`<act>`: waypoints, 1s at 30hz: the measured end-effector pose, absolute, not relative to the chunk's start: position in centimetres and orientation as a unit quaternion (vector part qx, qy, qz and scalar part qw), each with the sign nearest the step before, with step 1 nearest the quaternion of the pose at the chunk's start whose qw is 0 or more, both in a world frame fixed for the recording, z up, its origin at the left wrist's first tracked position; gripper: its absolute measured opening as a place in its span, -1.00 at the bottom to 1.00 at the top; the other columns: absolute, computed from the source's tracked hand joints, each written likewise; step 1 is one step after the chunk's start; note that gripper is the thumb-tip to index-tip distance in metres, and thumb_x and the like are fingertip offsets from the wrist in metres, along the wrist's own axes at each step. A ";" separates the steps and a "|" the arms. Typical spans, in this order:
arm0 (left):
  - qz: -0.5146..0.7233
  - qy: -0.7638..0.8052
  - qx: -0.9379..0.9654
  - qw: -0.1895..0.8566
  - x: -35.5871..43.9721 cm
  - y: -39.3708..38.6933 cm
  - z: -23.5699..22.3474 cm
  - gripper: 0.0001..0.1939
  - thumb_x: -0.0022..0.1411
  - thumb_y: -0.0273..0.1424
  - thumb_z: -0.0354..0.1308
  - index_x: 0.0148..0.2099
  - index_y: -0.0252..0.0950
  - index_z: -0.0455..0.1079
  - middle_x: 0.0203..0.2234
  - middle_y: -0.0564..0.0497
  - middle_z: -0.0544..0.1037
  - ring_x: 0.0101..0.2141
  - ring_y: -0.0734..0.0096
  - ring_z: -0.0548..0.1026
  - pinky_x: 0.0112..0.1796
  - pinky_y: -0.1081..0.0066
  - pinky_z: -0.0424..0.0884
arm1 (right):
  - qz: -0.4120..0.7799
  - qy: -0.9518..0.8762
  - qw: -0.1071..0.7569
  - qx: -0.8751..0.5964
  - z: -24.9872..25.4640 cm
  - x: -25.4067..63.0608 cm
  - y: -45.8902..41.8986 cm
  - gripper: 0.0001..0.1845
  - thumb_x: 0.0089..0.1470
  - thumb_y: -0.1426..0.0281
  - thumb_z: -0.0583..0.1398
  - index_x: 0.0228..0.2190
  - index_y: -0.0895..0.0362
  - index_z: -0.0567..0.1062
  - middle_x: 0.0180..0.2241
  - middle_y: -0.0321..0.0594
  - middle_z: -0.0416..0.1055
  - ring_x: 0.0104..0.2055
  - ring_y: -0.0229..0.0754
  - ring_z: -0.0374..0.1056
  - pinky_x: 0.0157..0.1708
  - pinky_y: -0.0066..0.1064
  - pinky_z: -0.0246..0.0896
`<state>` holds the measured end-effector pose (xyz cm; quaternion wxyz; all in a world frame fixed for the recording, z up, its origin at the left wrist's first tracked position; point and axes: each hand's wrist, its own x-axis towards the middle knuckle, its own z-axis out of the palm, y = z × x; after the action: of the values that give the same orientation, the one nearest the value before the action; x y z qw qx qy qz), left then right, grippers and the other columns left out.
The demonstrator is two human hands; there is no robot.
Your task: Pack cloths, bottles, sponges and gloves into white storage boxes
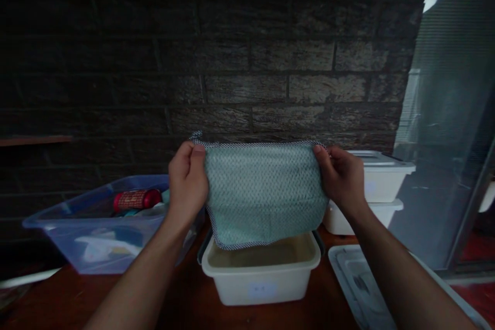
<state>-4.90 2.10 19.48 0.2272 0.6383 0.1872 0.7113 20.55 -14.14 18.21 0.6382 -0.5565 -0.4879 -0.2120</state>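
Observation:
A pale green textured cleaning cloth (pixel 266 191) with a black-and-white edging hangs stretched between my two hands. My left hand (pixel 188 178) pinches its upper left corner, where a small loop sticks up. At the upper right corner, my right hand (pixel 342 172) grips the cloth between thumb and fingers. Below the cloth stands a white plastic box (pixel 263 286) without a lid, a label on its front and dark handles at its sides. The cloth's lower edge hangs over the box's back part and hides some of its inside.
To the left, a clear blue plastic bin (pixel 108 245) holds a red can (pixel 137 200) and other items. Two stacked white boxes (pixel 381 185) stand at the right. A pale lid (pixel 356 273) lies on the brown table (pixel 185 304). Behind rises a dark brick wall (pixel 240 62).

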 end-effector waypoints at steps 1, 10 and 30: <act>0.708 0.188 0.633 0.249 -4.8 1.9 19.5 -0.77 0.33 -0.38 0.08 -0.42 -0.25 0.28 -0.53 0.12 0.24 -0.48 0.45 0.18 -0.46 0.41 0.08 | -0.168 -0.497 0.649 -0.551 18.2 20.8 -14.0 -0.48 0.24 0.07 0.21 -0.60 0.11 0.30 -0.65 -0.40 0.03 -0.57 -0.32 -0.05 -0.57 -0.39 -0.21; 0.624 0.106 0.593 0.497 -4.8 0.3 19.9 -0.86 0.16 -0.39 0.27 -0.19 -0.23 0.48 -0.40 0.11 0.53 -0.42 0.44 0.43 -0.37 0.49 0.31 | 0.042 -0.504 0.730 -0.460 17.6 22.6 -13.2 -0.66 0.20 0.13 0.27 -0.46 0.10 0.44 -0.52 -0.35 0.18 -0.48 -0.28 0.06 -0.52 -0.43 -0.06; 0.667 0.214 0.705 0.112 -4.4 1.4 18.7 -0.64 0.45 -0.24 0.02 -0.43 -0.22 0.14 -0.59 0.14 0.17 -0.53 0.44 0.15 -0.48 0.37 -0.01 | 0.004 -0.481 0.731 -0.484 17.2 22.2 -12.5 -0.51 0.17 0.02 0.26 -0.58 0.10 0.35 -0.60 -0.37 0.13 -0.54 -0.27 0.02 -0.56 -0.40 -0.08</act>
<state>-4.37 1.45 18.67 0.1124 0.7047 0.2138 0.6671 22.24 -12.54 17.22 0.7312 -0.4839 -0.4808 0.0036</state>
